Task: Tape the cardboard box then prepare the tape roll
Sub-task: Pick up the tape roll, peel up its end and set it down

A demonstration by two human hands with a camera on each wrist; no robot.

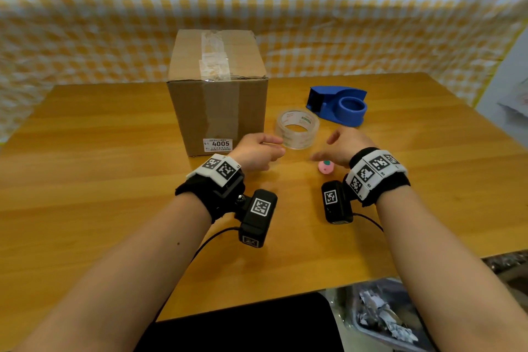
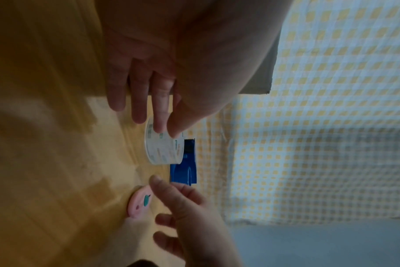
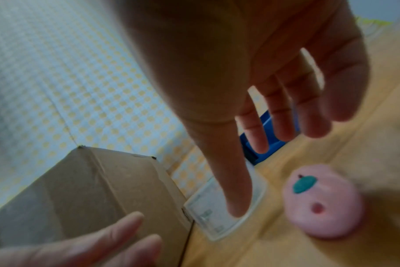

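A brown cardboard box stands at the back of the table, with clear tape strips across its top seam. To its right a clear tape roll lies flat. Behind the roll sits a blue tape dispenser with an empty hub. My left hand reaches to the roll's left edge with relaxed fingers and holds nothing; contact is unclear. My right hand hovers, blurred, with fingers spread, just right of the roll.
A small pink round object with a teal spot lies under my right hand. The wooden table is bare to the left. A checked cloth hangs behind. A tray of paper scraps sits below the front right edge.
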